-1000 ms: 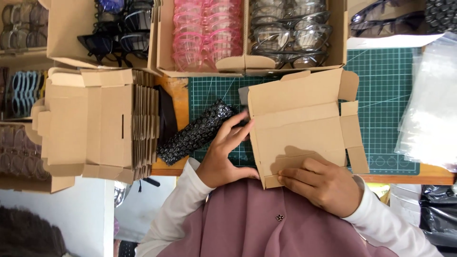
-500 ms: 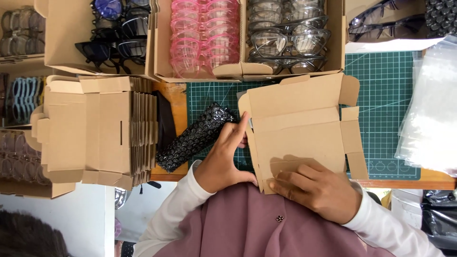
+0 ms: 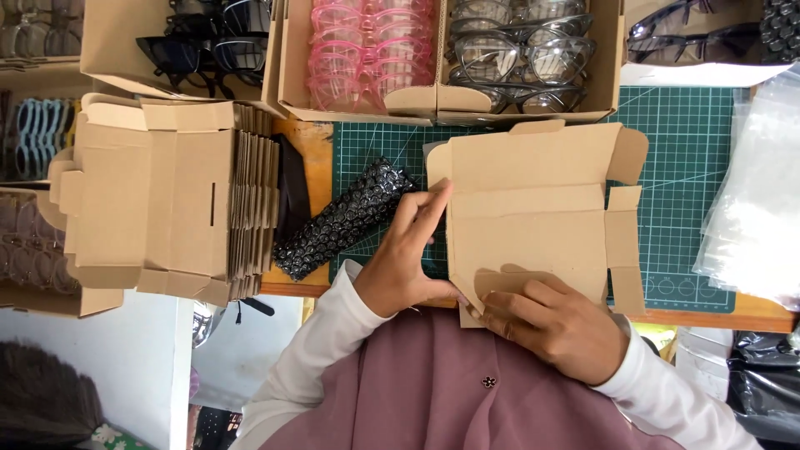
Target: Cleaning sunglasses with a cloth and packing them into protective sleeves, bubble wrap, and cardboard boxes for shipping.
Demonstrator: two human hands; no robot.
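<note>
A flat brown cardboard box blank lies on the green cutting mat in front of me. My left hand rests at its left edge, fingers pressed along the side flap. My right hand presses down on the blank's near edge, fingers curled over the front flap. A black bubble-wrap pouch lies just left of my left hand, untouched.
A stack of flat cardboard blanks stands at the left. Open boxes at the back hold black glasses, pink glasses and grey glasses. Clear plastic bags lie at the right.
The cardboard blank has shifted slightly and my right hand has slid along its near edge; my left hand stays at the left flap.
</note>
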